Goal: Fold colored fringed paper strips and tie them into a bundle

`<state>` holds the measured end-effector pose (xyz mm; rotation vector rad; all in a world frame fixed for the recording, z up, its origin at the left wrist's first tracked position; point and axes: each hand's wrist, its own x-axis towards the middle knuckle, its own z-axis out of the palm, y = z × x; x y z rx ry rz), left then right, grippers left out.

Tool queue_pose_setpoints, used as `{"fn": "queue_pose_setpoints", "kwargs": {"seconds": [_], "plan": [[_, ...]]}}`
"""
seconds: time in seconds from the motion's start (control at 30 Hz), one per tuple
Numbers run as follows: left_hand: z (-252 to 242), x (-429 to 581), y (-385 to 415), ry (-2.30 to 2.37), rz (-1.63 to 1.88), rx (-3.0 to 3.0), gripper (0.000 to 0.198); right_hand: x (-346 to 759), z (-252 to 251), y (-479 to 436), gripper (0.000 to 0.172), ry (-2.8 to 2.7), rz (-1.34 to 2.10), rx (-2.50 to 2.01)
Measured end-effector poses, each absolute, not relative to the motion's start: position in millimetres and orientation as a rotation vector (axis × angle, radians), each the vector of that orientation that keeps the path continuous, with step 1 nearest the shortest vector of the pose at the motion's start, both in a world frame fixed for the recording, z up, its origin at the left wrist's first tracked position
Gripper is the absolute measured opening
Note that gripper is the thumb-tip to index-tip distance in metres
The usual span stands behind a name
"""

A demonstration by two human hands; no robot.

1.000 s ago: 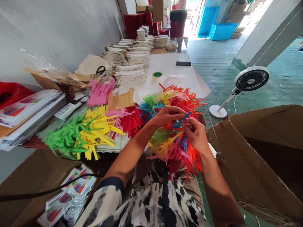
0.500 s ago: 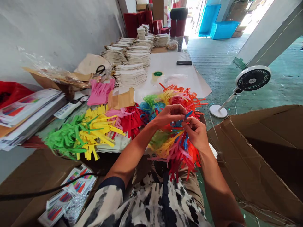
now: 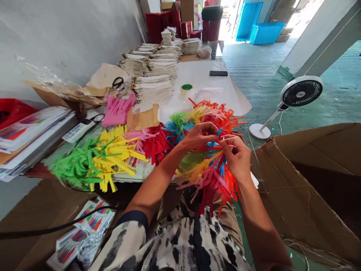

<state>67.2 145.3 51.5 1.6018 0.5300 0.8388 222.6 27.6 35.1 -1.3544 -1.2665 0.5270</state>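
Head view: the long table (image 3: 203,77) runs away from the person, and everything here is placed by it. Off its right edge stands a big open cardboard box (image 3: 310,180), with a white floor fan (image 3: 301,92) beyond the box on the green floor. On the table's far half lie stacks of pale folded bags (image 3: 153,88); on its near half lie fringed paper tassels in green (image 3: 77,165), yellow (image 3: 117,154) and red (image 3: 155,143). At the table's near end, over the person's lap, hangs a many-coloured bunch of paper fringe (image 3: 210,177). The left hand (image 3: 199,136) is curled nearly closed on top of that bunch, fingertips pinching a blue strip (image 3: 218,132). The right hand (image 3: 238,156), just beside it and also nearly closed, grips the bunch from the right, its fingertips meeting the same strip.
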Motion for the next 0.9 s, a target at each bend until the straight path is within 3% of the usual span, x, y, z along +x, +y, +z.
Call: {"fn": "queue_pose_setpoints", "kwargs": {"seconds": [0.17, 0.9], "plan": [[50.7, 68.9, 143.2, 0.553, 0.787, 1.714, 0.019, 222.4, 40.6, 26.8, 0.029, -1.355, 0.422, -1.409], [46.8, 75.2, 137.8, 0.615, 0.764, 1.863, 0.017, 222.5, 40.9, 29.4, 0.022, -1.355, 0.448, -1.537]]}}
